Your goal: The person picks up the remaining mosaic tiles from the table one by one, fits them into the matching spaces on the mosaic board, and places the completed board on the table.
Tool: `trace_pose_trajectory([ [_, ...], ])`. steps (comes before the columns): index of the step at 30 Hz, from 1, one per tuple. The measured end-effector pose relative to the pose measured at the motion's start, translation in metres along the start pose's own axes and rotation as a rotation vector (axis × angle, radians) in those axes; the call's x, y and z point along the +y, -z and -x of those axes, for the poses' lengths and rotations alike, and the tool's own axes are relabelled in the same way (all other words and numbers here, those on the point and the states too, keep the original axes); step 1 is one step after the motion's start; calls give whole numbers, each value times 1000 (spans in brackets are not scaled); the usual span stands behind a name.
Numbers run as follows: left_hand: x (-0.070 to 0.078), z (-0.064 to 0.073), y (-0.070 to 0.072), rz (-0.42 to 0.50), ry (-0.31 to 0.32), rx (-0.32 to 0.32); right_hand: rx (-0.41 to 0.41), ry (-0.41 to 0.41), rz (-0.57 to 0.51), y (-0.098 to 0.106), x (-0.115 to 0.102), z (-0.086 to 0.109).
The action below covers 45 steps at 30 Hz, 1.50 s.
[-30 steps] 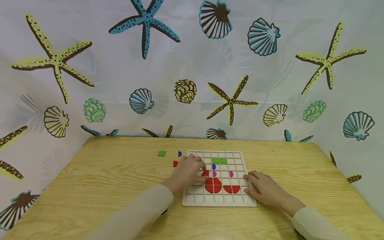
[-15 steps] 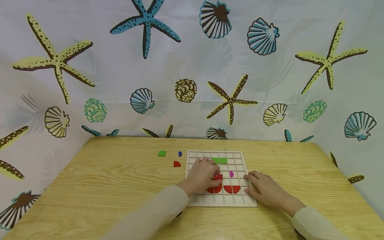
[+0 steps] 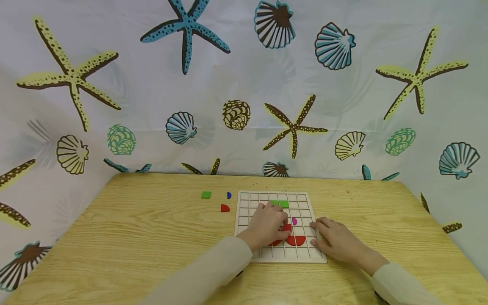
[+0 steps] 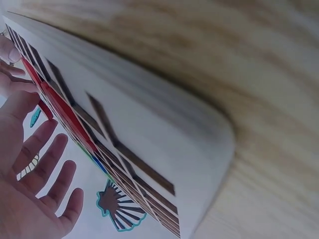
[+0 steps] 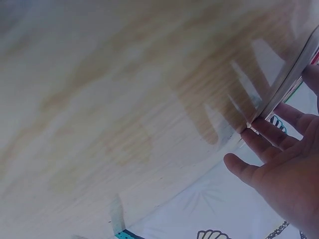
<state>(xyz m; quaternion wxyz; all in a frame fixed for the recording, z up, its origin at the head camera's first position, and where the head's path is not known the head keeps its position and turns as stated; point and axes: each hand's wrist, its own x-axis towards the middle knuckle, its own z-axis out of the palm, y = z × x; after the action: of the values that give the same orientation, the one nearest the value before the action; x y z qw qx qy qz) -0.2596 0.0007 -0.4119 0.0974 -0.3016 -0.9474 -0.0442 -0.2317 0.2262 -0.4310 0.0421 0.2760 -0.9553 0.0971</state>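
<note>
A white gridded board [image 3: 272,253] lies on the wooden table. Above its middle, my left hand [image 3: 267,224] pinches a red quarter-circle piece [image 4: 46,109] between thumb and index finger, the other fingers spread. Partly hidden under that hand is a group of red pieces [image 3: 275,242]. Just right of it a red half-circle shape [image 3: 295,241] lies in the grid, with a magenta half-circle [image 3: 294,221] above. Two green squares [image 3: 284,204] sit near the board's far side. My right hand [image 3: 337,239] rests at the board's right edge, fingertips touching it, fingers loosely extended.
Left of the board lie a loose green square [image 3: 206,195], a blue half-circle [image 3: 229,195] and a red quarter-circle [image 3: 225,208] on the table [image 3: 152,220]. A white curtain [image 3: 213,84] printed with starfish and shells hangs behind and at both sides.
My left hand has moved right across the board with the red quarter-circle, from the left red group toward the half-circle shape. The right hand has stayed at the board's edge.
</note>
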Motion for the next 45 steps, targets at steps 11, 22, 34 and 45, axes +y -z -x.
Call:
trace_pose_trajectory([
  [11, 5, -5, -3, -26, 25, -31, 1, 5, 2, 1, 0, 0],
  [22, 5, -5, -2, -54, 29, -36, -5, 4, 15, -1, 2, -1],
  [34, 6, -3, -2, -52, 13, -25, -10, 2, 13, 1, 1, -1],
  [45, 4, 0, 0, -51, 3, -30, -12, -2, 6, 0, 1, -1],
])
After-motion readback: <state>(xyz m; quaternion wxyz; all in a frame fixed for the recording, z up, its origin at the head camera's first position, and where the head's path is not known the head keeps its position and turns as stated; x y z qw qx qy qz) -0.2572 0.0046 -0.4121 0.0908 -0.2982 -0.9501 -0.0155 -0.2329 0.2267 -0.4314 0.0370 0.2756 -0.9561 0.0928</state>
